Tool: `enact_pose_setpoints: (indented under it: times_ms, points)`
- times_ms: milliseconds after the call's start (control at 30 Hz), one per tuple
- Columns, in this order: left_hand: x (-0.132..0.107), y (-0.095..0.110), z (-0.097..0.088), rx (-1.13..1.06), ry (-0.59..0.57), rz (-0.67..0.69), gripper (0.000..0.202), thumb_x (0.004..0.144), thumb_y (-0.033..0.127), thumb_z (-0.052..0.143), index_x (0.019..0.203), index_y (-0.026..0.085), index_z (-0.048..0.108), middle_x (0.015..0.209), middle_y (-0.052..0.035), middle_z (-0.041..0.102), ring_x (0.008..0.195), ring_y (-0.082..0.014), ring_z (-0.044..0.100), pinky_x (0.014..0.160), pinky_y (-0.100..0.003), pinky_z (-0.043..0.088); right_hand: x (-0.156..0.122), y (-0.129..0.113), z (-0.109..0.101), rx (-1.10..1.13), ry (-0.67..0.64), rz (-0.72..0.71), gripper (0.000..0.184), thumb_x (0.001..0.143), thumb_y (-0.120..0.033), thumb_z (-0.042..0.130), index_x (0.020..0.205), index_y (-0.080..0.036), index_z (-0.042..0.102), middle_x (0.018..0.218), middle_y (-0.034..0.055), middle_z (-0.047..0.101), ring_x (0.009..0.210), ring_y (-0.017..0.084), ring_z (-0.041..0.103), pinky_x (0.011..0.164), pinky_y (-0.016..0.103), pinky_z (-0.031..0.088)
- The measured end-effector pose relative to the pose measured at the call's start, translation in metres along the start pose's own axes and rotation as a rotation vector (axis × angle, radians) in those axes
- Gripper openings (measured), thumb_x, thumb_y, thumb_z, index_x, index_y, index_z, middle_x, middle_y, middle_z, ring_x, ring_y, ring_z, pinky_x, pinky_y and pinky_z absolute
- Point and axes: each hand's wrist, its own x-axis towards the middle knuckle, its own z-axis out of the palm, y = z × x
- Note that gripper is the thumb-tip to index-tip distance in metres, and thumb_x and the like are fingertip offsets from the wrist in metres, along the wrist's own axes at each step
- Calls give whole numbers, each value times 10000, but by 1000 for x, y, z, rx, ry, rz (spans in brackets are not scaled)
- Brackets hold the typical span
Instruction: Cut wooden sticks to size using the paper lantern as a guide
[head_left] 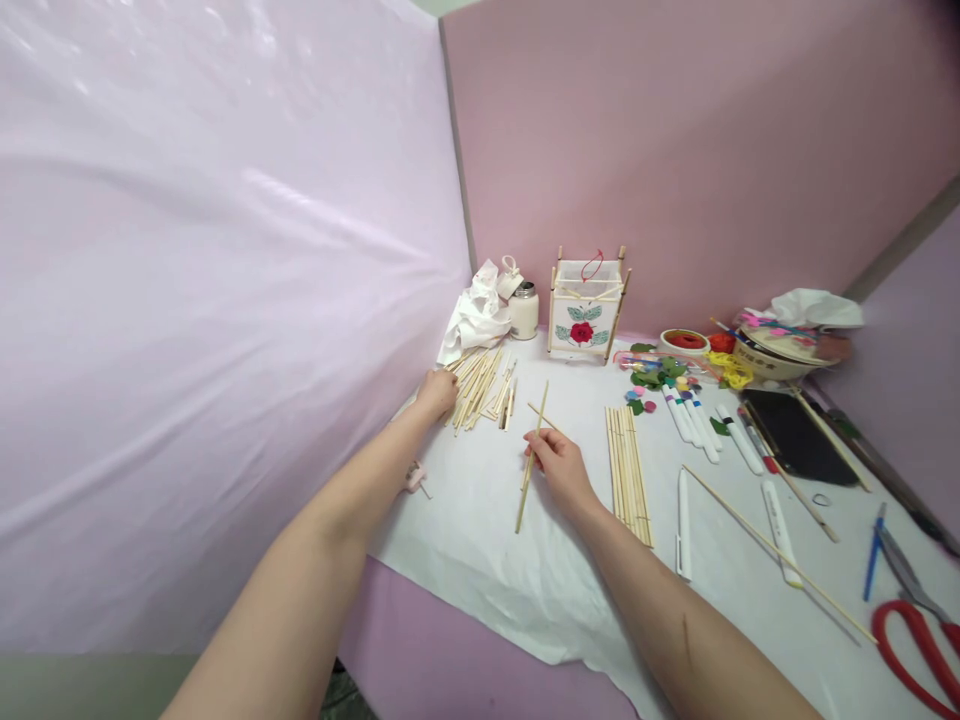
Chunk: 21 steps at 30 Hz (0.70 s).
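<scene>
Long stick (531,462) of pale wood lies on the white sheet (517,580) in front of the paper lantern (586,305), slanting from just before the lantern's base down toward the person; the right hand (559,465) sits on its middle part, fingers curled in and thumb and forefinger pinching it; a thinner stick (541,415) crosses it just beyond the fingertips, and whether the hand grips that one too I cannot tell. Left of the lantern and a little nearer, the left hand (437,392) rests on the near edge of a pile of short sticks (480,385), fingers bent down onto it; whether they close on any stick cannot be told.

Right of the long stick, still in front of the lantern, a row of sticks (628,472) lies side by side, neatly lined up. As far as can be judged, the work is at an early stage: the lantern at the back stands complete, with frame, paper sides and a flower on its front, but the sticks on the sheet are only sorted and laid out; none looks joined or glued, and no paper is fixed to any of them.

Right of the lantern lie a tape roll (684,342), green felt leaves (656,372) and white markers (690,415); far to the right and nearest the person, red scissors (911,640); left of the lantern, touching nothing of it, a white jar (523,310) and crumpled tissue (472,315).
</scene>
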Motion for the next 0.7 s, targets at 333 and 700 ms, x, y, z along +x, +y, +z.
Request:
enact_pose_setpoints:
  times_ms: [333, 700]
  points:
    - [7, 2, -7, -15, -109, -68, 308, 919, 344, 563, 1163, 156, 582, 1162, -87, 597, 997, -199, 606, 849, -395, 525, 0, 2, -2, -28, -11, -5, 277, 796, -440, 616, 788, -166, 656, 651, -1, 586, 580, 121, 447, 580, 259, 347]
    - [-6, 35, -20, -172, 46, -82, 220, 860, 241, 545, 992, 138, 687, 1010, -109, 700, 964, -222, 637, 859, -306, 472, 3, -3, 3, -6, 25, -37, 219, 779, -376, 593, 697, -173, 597, 606, -7, 586, 581, 127, 496, 578, 249, 368]
